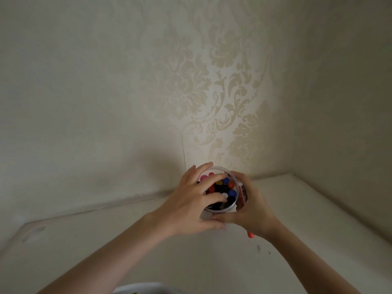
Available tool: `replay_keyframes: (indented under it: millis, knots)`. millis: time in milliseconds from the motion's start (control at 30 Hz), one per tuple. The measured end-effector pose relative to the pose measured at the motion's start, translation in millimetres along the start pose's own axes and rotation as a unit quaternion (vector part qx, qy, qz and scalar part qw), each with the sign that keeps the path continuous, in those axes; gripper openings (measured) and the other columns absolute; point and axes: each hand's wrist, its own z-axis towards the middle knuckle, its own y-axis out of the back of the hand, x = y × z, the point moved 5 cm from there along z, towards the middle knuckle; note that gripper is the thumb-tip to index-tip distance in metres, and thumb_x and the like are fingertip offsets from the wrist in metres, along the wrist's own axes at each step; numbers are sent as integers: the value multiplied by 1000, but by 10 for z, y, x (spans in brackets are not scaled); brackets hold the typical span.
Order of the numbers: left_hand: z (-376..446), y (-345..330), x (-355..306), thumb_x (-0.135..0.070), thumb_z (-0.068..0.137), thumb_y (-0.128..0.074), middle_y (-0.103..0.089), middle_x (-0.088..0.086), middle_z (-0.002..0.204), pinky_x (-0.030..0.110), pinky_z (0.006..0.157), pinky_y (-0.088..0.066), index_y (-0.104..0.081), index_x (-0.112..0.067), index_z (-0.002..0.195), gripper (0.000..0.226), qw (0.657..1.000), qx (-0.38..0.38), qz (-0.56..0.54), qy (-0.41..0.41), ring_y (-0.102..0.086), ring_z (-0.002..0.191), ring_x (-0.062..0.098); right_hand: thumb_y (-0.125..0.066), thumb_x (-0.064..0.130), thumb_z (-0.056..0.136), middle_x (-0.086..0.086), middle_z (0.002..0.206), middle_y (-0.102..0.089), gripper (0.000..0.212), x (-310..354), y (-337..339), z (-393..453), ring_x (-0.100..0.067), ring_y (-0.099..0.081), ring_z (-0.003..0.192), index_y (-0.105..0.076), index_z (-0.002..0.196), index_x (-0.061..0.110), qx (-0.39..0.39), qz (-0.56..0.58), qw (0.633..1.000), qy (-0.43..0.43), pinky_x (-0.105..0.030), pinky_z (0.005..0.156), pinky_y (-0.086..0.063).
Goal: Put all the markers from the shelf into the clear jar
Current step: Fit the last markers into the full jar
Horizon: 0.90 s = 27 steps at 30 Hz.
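A clear jar (230,206) stands on the white shelf (127,240), near the back wall. It is packed with several markers (228,188) standing upright, their red, blue, orange, pink and white caps showing. My left hand (191,202) wraps the jar's left side, thumb under the front, fingers reaching over the rim onto the caps. My right hand (254,204) presses against the jar's right side and holds an orange marker (250,234). That marker's end pokes out below the palm, and another part shows between hand and jar.
Patterned cream wallpaper (212,92) covers the back wall, and plain side walls close in at left and right. A white object (140,288) peeks in at the bottom edge. Small dark specks (259,248) lie on the shelf to the right.
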Motion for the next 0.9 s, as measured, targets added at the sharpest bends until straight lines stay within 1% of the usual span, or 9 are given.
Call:
replay_keyframes:
  millis: [100,267,400,467,533,633,733,833,900]
  knots:
    - [10,1,33,-74,75,-57,-35,-8,154,55,116,-22,-61,-36,125,62,1000,10,0,6,-6,150,22,-95,22,49,24,110,-65,91,-7,-1,-5,0,-65,102,-46,126,34,1,2,1000,1,-19,84,-54]
    - [47,-6,-5,-72,81,-49,-42,3,151,59,117,-18,-57,-33,131,65,993,24,112,-3,-14,149,34,-95,23,49,25,107,-65,91,24,-25,41,2,-65,99,-46,125,34,-6,-3,1000,3,-16,83,-54]
    - [92,19,-14,-61,77,-66,-44,-2,149,59,119,-11,-70,-26,107,46,999,22,37,16,-7,150,32,-95,28,49,20,106,-67,90,10,-10,76,-1,-67,98,-47,124,36,-9,-1,1000,-4,-22,84,-55]
    - [62,37,9,-57,78,-70,-45,-9,149,61,118,-8,-73,-28,89,31,1000,13,-3,-9,-6,151,27,-95,31,46,16,107,-67,93,-15,23,62,-2,-66,99,-46,125,36,-13,1,1000,-7,-24,85,-56]
    - [18,37,38,-55,79,-69,-43,-15,149,62,118,-8,-75,-31,85,25,999,14,-6,-33,-8,151,24,-95,28,45,17,109,-65,95,-19,18,35,0,-66,99,-44,125,35,-7,-5,1000,-3,-22,84,-57]
    - [-6,79,117,-51,76,-75,-40,-16,150,56,119,-13,-75,-33,92,24,996,16,-81,-13,-10,149,16,-96,26,44,18,109,-65,96,-26,-8,25,0,-65,100,-44,124,34,-4,-6,1000,0,-19,83,-56]
    - [-18,96,164,-55,75,-74,-28,-13,156,52,120,-12,-67,-37,116,45,998,37,-60,3,-5,149,16,-96,27,44,19,111,-63,96,-10,-15,30,1,-64,101,-44,124,37,-7,-7,1000,-1,-17,83,-55]
    - [-32,109,190,-52,77,-74,-20,-19,157,47,121,-15,-65,-41,115,40,993,58,-101,25,0,149,14,-96,28,43,21,110,-62,97,1,-31,38,3,-63,101,-44,124,36,-3,-4,1000,3,-15,82,-54]
    - [-38,121,217,-47,69,-83,-23,-21,153,43,118,-25,-57,-42,126,63,984,31,-169,40,-8,147,13,-97,32,41,22,110,-62,98,-19,-24,51,2,-63,104,-45,124,35,-4,-2,1000,4,-18,83,-55]
